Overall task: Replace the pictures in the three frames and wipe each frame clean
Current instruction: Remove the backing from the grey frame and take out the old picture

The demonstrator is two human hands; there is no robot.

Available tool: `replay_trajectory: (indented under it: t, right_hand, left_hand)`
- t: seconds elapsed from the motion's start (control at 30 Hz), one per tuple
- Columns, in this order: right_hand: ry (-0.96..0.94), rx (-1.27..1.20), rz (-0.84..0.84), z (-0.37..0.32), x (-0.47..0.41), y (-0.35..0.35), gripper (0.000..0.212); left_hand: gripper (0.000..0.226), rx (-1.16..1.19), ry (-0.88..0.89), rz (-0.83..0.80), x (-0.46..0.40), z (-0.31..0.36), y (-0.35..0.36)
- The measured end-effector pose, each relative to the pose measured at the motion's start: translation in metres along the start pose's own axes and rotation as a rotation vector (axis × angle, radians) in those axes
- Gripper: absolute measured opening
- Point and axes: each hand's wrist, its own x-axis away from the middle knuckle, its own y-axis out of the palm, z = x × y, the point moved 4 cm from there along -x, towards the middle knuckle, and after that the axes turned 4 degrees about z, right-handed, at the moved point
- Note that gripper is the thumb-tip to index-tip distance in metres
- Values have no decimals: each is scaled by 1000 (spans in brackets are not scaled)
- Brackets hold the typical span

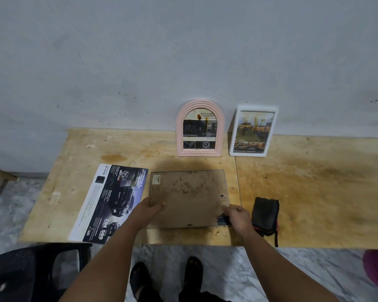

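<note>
Two frames stand upright against the wall at the back of the table (314, 182): an arched pink frame (200, 128) and, just beside it to the right, a white frame (254, 130) with rounded corners. Both hold printed car pictures. Whether these are the new pictures, or whether either frame has been wiped, cannot be told.

The third frame (189, 198) lies face down near the front edge, its brown backing board uppermost. Judged from this, its picture change is in progress and its wipe is not yet done.

Grip state:
- Left hand (152, 207): fingers laid over the left edge of the backing board, thumb out of sight; it appears to hold that edge.
- Right hand (238, 216): fingers curled at the lower right corner of the frame, over a dark strip that shows beneath the board. Whether it pinches the board or a clip cannot be told.

Materials and shapes:
- Backing board: rectangular fibreboard, mottled and stained, with a small label at the upper left and a small metal hanger near the right edge.
- Brochure (111, 201): glossy printed sheet, dark car artwork, lying flat just left of the third frame; probably the replacement picture.
- Cloth (265, 215): black, folded, with red trim, just right of the right hand.
- Table: bare plywood, blotched with brown stains.
</note>
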Motion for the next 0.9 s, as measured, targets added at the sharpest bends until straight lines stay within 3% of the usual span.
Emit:
replay_trajectory:
  t: [0.3,0.47,0.63,0.77,0.9]
  right_hand:
    - [114,-32,-25,-9,-5,-6,24]
    - [26,-130,133,-2,-2,-5,6]
    - [34,-216,215,5,-5,-7,6]
    - [12,-176,181,2,-8,-5,29]
    - [17,-111,118,4,-16,-6,33]
  left_hand:
    - [73,-1,2,7,-1,-3,3]
    - [79,9,12,5,4,-5,2]
    - [86,23,6,1,4,-8,10]
    - [93,40,-4,-5,6,-11,13]
    - [88,22,11,-1,7,-7,18]
